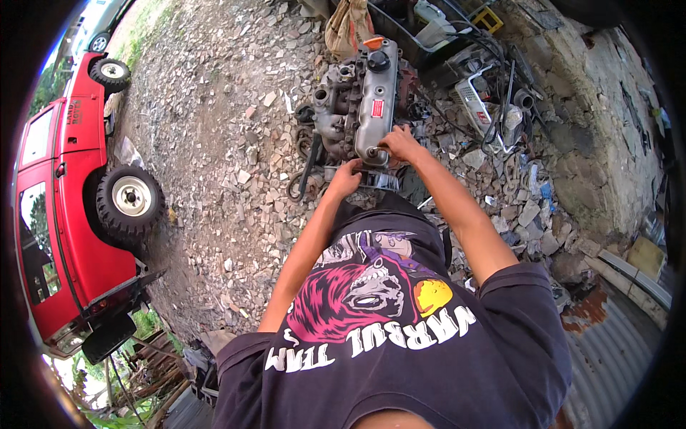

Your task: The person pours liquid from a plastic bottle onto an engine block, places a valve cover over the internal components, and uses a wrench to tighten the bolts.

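An engine (pixel 336 121) stands on the rubble in front of me, with a long grey valve cover (pixel 369 129) along its top. The cover carries a black filler cap (pixel 378 61) and a red label (pixel 378 108). My right hand (pixel 401 144) is at the cover's near end, fingers closed in a pinch beside a round fastener (pixel 371 151); whatever they grip is too small to make out. Against the engine's near left corner, my left hand (pixel 346 179) has its fingers bent together, and their tips are partly hidden.
Metal parts and a light grey slotted panel (pixel 471 104) lie right of the engine, near a rough wall (pixel 582 143). Behind it sits a brown sack (pixel 349 28). A red off-road vehicle (pixel 78 193) stands at left on gravel (pixel 207 164). Corrugated sheet (pixel 614 350) lies at lower right.
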Demonstrator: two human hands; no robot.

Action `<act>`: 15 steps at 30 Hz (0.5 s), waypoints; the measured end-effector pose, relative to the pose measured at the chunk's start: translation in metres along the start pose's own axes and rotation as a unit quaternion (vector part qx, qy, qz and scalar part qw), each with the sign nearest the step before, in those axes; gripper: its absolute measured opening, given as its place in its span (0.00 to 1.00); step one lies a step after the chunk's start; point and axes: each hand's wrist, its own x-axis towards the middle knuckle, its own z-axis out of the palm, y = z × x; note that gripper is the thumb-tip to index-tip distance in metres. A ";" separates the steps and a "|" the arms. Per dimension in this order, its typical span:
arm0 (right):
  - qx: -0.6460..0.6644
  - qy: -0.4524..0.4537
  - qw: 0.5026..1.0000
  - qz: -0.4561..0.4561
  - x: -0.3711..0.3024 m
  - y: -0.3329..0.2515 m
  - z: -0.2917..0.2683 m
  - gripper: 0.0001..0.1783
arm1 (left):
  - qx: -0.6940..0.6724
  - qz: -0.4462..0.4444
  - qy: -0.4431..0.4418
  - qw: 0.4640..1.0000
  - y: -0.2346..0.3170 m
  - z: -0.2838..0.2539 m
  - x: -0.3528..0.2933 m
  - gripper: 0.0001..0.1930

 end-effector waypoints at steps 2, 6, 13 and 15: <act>0.025 -0.031 0.999 0.005 0.007 0.014 0.005 0.12 | 0.024 0.017 -0.018 0.999 0.010 0.001 0.009 0.22; 0.133 -0.079 0.983 0.097 0.008 0.007 0.017 0.12 | 0.032 -0.046 -0.038 0.998 0.019 -0.003 0.026 0.24; 0.441 0.058 0.853 0.274 -0.016 -0.040 0.100 0.16 | 0.042 -0.010 -0.077 0.996 -0.004 0.008 0.043 0.27; 0.496 0.032 0.821 0.281 -0.009 -0.076 0.095 0.17 | 0.033 -0.051 -0.060 0.996 -0.026 0.009 0.042 0.27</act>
